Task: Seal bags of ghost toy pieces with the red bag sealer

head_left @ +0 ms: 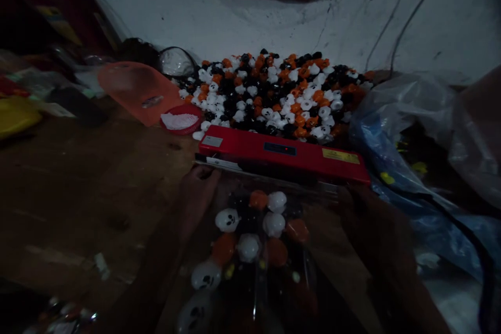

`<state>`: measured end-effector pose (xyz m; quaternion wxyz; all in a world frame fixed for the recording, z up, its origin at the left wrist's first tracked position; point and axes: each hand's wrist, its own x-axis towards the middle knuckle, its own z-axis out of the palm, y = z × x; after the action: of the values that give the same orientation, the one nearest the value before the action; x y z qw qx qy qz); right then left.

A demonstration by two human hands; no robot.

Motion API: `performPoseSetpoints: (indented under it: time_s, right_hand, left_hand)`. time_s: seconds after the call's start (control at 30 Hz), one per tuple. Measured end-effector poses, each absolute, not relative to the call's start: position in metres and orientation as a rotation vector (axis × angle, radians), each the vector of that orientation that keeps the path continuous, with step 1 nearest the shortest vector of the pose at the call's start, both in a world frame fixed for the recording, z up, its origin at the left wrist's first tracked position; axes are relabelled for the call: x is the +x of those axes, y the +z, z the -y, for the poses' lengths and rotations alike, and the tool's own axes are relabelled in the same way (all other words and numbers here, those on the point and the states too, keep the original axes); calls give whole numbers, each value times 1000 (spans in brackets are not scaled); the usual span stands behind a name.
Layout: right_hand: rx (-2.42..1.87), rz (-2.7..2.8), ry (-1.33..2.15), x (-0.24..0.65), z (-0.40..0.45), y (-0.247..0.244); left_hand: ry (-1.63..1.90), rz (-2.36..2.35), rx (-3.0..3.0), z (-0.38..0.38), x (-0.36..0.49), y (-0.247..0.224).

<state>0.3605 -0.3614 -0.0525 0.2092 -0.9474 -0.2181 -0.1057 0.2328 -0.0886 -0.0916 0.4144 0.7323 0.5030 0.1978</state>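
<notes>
A clear plastic bag [256, 242] filled with white, orange and black ghost-faced toys lies in front of me, its top edge tucked under a red heat sealer [284, 154]. My left hand [198, 193] grips the bag's left side near the sealer. My right hand [364, 219] holds the bag's right side. Both hands are dim and partly blurred. Behind the sealer lies a large heap of the same small toys [274, 94].
An orange plastic scoop [135, 88] and a red lid [180, 119] sit left of the heap. Blue and clear plastic bags [415, 130] crowd the right side. A dark wooden tabletop [97, 188] stretches left. Cables hang on the white wall [395, 15].
</notes>
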Motion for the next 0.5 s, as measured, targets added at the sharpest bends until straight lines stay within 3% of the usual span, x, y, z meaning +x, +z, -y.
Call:
performPoseSetpoints:
  time_s: [0.1,0.37,0.5]
  right_hand:
    - [-2382,1045,-351,366,330,-32]
    - [-2607,1526,412,396,262,-22]
    - [-2529,1694,508,399,262,-37]
  left_hand:
    - [588,-1209,1807,89,230,-94]
    - [550,-1269,1911,86,212,-87]
    - [547,-1189,2068,82,214,-73]
